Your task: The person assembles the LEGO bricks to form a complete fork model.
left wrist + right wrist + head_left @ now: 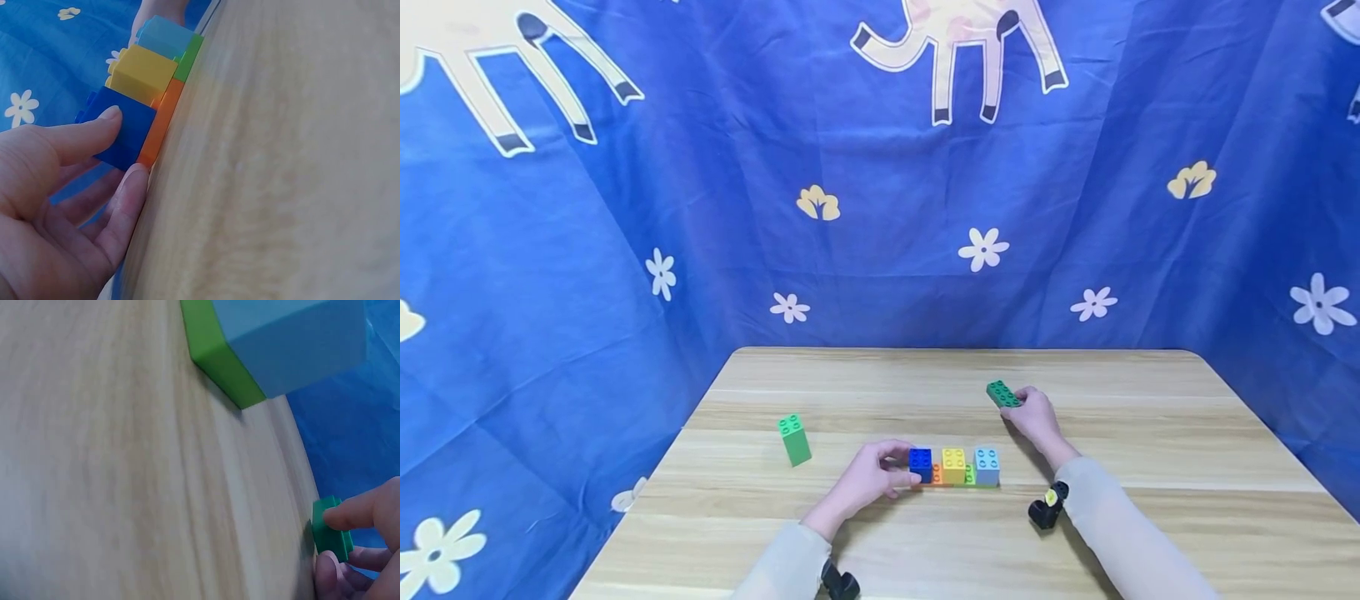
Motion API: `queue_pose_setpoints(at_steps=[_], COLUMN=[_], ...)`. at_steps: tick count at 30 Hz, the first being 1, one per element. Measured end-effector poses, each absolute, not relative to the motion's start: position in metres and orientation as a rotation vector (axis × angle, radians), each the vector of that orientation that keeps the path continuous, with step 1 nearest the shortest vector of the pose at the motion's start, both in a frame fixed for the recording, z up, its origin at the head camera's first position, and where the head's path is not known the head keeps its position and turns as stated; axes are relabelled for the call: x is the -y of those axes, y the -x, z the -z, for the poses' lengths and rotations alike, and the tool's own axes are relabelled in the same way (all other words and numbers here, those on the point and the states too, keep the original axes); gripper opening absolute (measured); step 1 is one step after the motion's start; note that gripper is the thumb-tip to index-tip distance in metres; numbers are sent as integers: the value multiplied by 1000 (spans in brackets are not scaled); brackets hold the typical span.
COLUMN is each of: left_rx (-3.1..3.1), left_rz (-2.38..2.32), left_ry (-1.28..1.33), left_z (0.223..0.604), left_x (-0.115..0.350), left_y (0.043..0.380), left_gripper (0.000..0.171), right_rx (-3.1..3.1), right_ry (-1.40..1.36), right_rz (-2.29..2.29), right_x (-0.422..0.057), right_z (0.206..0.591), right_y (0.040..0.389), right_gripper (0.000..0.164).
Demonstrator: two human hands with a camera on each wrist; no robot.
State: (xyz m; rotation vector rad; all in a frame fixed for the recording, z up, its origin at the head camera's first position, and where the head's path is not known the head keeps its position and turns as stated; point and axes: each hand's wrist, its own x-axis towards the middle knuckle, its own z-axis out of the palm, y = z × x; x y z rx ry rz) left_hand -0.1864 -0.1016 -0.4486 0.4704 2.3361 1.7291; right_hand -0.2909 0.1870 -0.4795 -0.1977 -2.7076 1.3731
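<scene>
My left hand (872, 477) grips the dark blue block (128, 128) at the left end of a low brick row, thumb on its near face. That block sits on an orange base brick (164, 119). Beside it a yellow block (953, 467) and a light blue block (987, 467) stand upright along the row, the light blue one over a lime green base brick (215, 353). Farther back and to the right, my right hand (1036, 417) pinches a dark green studded brick (1002, 394) by its right end, low over the table.
A tall bright green block (795, 442) stands alone to the left of the row. All of this is on a wood-grain table (880, 550), with a blue patterned cloth (880, 275) hanging behind and along both sides.
</scene>
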Motion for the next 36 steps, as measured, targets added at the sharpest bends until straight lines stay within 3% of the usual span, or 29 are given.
queue_pose_setpoints(at_steps=[9, 24, 36], left_rx=[-2325, -2325, -2323], left_rz=[-1746, -1748, -1812], left_ry=[-479, -482, -464], left_z=[449, 479, 452], left_x=[103, 106, 105], left_y=[188, 208, 190], left_gripper=[42, 45, 43], right_rx=[2623, 2641, 2648], right_ry=[174, 63, -100], right_rz=[-1692, -1733, -1746], right_x=[-196, -204, -204], right_z=[479, 476, 479], right_y=[289, 279, 258], right_gripper=[41, 39, 39])
